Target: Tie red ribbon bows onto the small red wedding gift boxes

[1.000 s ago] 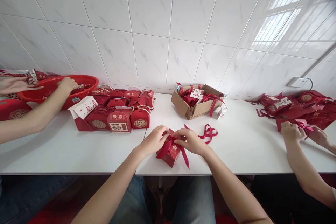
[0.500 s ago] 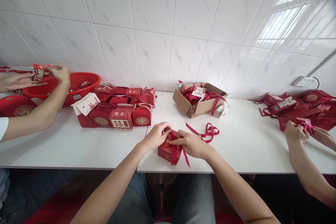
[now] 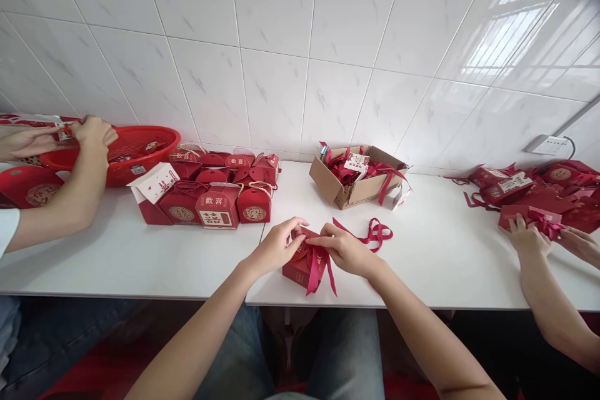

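- Your left hand curls at the red box near the desk's front edge, grip unclear; steady the box.
- Lay the ribbon tails flat, even.
- Your right hand points onto the ribbon, hold unclear; press gently.

Left of the left hand, there's a bunch of red boxes packed tight, a few with rope handles, and a red basket further out that way. Straight past the right hand sits a carton, flaps up. Way off to that hand's right: a messy red pile, then a white power strip by the tiled wall, which catches a window reflection.
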{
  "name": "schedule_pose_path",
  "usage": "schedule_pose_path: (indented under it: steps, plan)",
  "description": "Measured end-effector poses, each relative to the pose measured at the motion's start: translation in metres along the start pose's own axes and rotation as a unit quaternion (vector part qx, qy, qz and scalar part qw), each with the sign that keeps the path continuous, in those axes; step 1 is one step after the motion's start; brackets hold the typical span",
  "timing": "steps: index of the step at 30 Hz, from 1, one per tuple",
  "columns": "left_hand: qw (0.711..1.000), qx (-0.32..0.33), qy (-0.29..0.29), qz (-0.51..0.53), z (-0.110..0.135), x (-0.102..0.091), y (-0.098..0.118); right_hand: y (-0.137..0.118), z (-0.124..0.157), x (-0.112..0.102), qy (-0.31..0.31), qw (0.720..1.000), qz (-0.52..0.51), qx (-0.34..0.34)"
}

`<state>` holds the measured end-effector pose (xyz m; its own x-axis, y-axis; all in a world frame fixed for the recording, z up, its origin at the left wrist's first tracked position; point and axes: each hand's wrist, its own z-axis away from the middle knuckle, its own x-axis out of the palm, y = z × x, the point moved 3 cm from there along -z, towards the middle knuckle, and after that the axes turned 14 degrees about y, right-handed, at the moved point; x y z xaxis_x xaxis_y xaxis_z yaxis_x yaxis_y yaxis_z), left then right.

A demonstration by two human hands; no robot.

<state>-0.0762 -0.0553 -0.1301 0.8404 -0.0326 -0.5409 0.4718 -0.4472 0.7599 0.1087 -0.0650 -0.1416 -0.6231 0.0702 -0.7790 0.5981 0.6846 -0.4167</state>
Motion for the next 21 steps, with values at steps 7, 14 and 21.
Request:
schedule_pose_path:
  steps: [7, 14, 21]
  plan:
    - [0.999, 0.021, 0.043, -0.017, 0.004, 0.003, -0.008, 0.001, 0.009, 0.001, -0.001, 1.000, 0.005, -0.006]
    - [0.996, 0.050, 0.069, -0.025, 0.008, 0.006, -0.011, 0.000, 0.014, 0.002, 0.009, 0.999, 0.009, -0.030]
    - [0.996, 0.029, 0.078, -0.016, 0.007, 0.006, -0.013, 0.002, 0.017, 0.003, 0.005, 1.000, 0.011, -0.014]
